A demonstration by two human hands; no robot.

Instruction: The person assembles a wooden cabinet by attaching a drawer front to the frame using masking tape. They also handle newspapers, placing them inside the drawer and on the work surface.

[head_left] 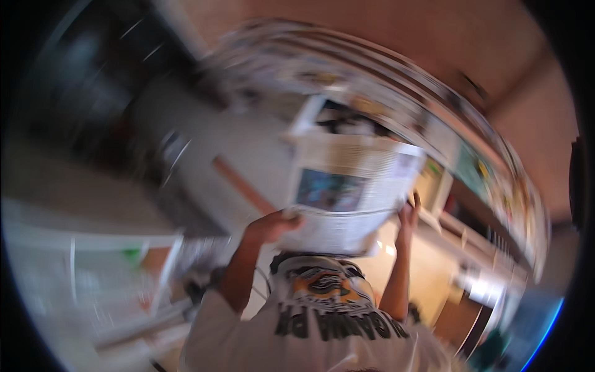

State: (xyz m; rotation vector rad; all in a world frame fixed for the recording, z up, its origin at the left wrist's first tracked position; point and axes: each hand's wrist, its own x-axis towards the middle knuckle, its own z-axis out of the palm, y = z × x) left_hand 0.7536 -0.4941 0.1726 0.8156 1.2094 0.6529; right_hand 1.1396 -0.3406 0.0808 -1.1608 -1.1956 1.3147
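Observation:
A newspaper sheet with columns of print and a dark bluish photo is held up in front of my chest. My left hand grips its lower left edge, the thumb lying over the paper. At the right edge is my right hand, its fingers curled at the margin and partly behind the sheet. The whole picture is smeared by motion, so finer detail is lost.
Long shelves packed with paper-like items curve across the far side and right. A reddish-brown strip lies on a grey surface to the left. Glass-like panels stand at lower left, and a brown panel at lower right.

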